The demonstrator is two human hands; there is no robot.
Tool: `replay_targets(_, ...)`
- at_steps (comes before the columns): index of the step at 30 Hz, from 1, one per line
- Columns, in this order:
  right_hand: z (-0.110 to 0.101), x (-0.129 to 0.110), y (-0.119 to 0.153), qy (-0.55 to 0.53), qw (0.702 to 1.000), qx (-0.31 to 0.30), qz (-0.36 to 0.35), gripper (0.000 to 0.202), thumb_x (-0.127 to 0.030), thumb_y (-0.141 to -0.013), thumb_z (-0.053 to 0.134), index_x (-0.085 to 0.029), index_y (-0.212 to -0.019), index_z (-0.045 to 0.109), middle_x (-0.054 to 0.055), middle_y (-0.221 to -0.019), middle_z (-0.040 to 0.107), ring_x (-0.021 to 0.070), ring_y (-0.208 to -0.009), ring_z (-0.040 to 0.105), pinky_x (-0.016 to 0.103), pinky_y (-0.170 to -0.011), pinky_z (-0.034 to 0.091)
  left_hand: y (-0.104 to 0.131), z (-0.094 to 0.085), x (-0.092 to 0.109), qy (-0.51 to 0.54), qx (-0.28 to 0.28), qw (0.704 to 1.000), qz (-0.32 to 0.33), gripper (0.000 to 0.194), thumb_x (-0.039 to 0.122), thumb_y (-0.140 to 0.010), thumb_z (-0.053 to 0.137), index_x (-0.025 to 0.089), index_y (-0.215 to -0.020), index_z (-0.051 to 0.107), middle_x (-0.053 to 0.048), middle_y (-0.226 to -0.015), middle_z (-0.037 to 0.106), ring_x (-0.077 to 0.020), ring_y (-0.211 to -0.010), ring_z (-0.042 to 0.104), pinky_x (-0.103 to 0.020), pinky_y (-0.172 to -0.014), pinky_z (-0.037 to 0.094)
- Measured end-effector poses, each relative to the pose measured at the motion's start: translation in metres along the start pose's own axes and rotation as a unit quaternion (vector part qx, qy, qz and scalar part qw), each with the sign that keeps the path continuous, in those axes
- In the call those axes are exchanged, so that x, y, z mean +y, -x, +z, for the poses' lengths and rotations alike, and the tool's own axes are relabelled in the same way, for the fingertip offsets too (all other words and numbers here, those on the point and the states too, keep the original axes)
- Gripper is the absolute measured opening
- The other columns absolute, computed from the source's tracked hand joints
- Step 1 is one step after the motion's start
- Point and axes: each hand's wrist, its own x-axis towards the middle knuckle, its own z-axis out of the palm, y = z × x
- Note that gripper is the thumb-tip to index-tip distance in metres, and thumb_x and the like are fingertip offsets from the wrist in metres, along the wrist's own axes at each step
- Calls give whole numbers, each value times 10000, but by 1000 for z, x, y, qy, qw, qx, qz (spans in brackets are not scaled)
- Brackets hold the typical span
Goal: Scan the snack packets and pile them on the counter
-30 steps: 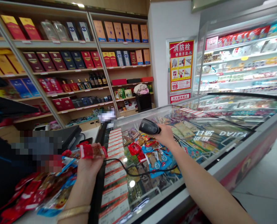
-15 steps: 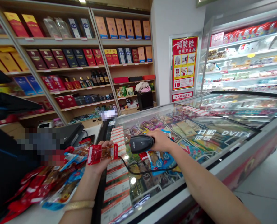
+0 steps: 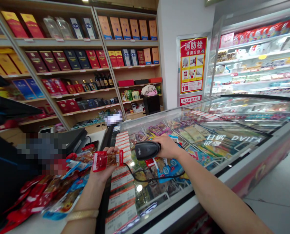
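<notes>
One scanner (image 3: 147,150) in right hand (image 3: 168,147) points left; packet (image 3: 101,161) in left hand (image 3: 105,173) sideways

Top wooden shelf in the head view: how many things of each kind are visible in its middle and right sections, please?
Red-and-yellow cardboard boxes: 2
Clear bottles: 2
Blue-and-white cardboard boxes: 2
Orange-and-blue cardboard boxes: 6
Total: 12

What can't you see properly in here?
In the head view:
Small print on the red snack packet in the left hand: too small.
Blue snack packets: partly behind the right hand and barcode scanner.
Words on the price labels: too blurry.
Chest freezer: cut off by the right edge.
</notes>
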Motion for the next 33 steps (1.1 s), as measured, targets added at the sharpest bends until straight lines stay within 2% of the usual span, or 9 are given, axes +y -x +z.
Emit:
replay_targets(4, -4, 11, 0, 60, 992, 50, 96, 134, -299, -725, 712, -230, -838, 734, 25, -863, 759, 202, -882, 688, 255, -752, 385, -2, 3, -12, -51, 23, 998, 38, 198, 185, -649, 644, 204, -597, 454, 40, -576, 497, -111, -530, 526, -231, -524, 484)
replay_targets(8, -11, 26, 2, 107, 967, 107, 206, 238, -375, -739, 716, -235, -928, 751, 51, -940, 766, 238, -930, 688, 289, -798, 409, -6, 9, -34, -247, 44, 959, 134, 52, 163, -634, 585, 204, -626, 554, 49, -523, 507, -95, -403, 408, -209, -395, 329)
replay_targets(10, -13, 31, 4, 119, 951, 127, 254, 269, -394, -753, 706, -244, -972, 752, 56, -983, 768, 248, -951, 690, 295, -799, 421, -8, 13, -45, -382, 5, 903, 197, 86, 158, -661, 527, 215, -613, 570, 31, -530, 527, -128, -478, 483, -236, -475, 411)
replay_targets(12, -15, 34, 6, 130, 933, 142, 303, 282, -405, -776, 686, -254, -1004, 750, 62, -997, 770, 259, -956, 695, 304, -796, 430, -9, 16, -54, -509, -79, 815, 265, 149, 145, -684, 495, 223, -604, 593, -4, -602, 595, -173, -641, 577, -303, -655, 503)
replay_targets(14, -16, 37, 7, 136, 915, 150, 348, 286, -430, -796, 667, -259, -1011, 750, 69, -977, 772, 273, -954, 699, 322, -802, 437, -11, 18, -61, -593, -153, 726, 313, 198, 139, -724, 482, 226, -662, 648, -46, -738, 669, -212, -805, 614, -377, -818, 509)
replay_targets(16, -17, 39, 8, 138, 903, 153, 377, 290, -450, -807, 656, -257, -1002, 750, 78, -955, 771, 286, -962, 699, 340, -819, 441, -12, 18, -66, -642, -175, 670, 329, 257, 144, -774, 464, 222, -810, 707, -83, -881, 702, -237, -905, 621, -418, -886, 495)
replay_targets(20, -16, 43, 8, 135, 897, 157, 391, 289, -444, -815, 645, -246, -998, 749, 90, -945, 768, 294, -982, 697, 352, -832, 446, -10, 14, -61, -703, -94, 622, 332, 356, 166, -811, 463, 198, -1068, 707, -127, -1108, 684, -274, -1079, 601, -451, -977, 453)
replay_targets(28, -14, 36, 6, 126, 907, 137, 378, 300, -458, -813, 640, -262, -1011, 749, 80, -926, 774, 297, -967, 704, 353, -808, 450, 8, -10, -4, -790, 210, 510, 269, 417, 304, -855, 444, 154, -1160, 685, -202, -1345, 570, -376, -1321, 442, -610, -1111, 252)
replay_targets(33, -13, 35, 6, 127, 908, 128, 377, 300, -440, -806, 656, -264, -1031, 749, 81, -956, 775, 285, -960, 703, 343, -808, 448, 6, -36, 18, -822, 255, 495, 125, 522, 395, -760, 585, 73, -1160, 681, -316, -1511, 385, -511, -1463, 182, -761, -1075, 161)
